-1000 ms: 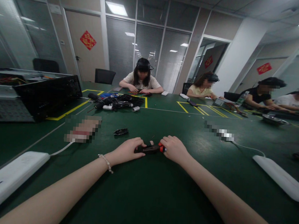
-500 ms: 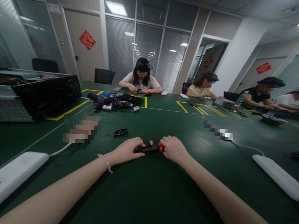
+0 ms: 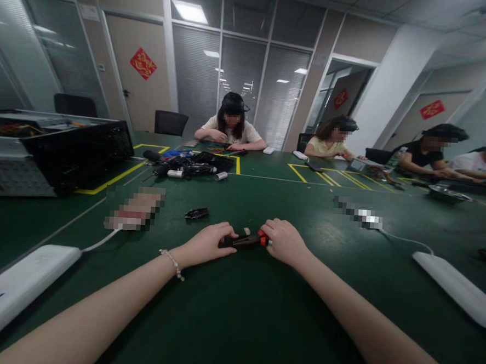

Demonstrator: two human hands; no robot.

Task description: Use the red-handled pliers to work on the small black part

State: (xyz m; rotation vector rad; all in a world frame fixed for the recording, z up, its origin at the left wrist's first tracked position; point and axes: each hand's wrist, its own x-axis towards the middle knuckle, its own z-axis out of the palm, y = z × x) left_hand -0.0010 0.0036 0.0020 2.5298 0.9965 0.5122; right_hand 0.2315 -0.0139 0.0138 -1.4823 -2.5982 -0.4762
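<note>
Close above the green table [image 3: 235, 313], my right hand [image 3: 283, 240] is closed round the red handles of a pair of pliers [image 3: 248, 240]. The dark jaws point left, toward my left hand [image 3: 208, 242]. Between thumb and fingers, that hand pinches a small black part [image 3: 228, 240], whose exact kind I cannot make out. The jaws reach up to this part; whether they grip it is unclear. Just behind the pliers lies a small pale scrap [image 3: 246, 231]. Farther left rests another black plastic piece [image 3: 197, 214], apart from both hands.
White power banks [image 3: 26, 284] lie at left and at right, cabled to blurred devices. A black computer case [image 3: 75, 155] stands far left. Beyond my hands is a heap of black parts and cables [image 3: 194, 165]. Several people sit across the table, one person [image 3: 231, 127] straight ahead.
Both my hands keep their hold, with hardly any movement of the pliers or black part. The person straight across has raised one hand from the table. My view has shifted very slightly.
</note>
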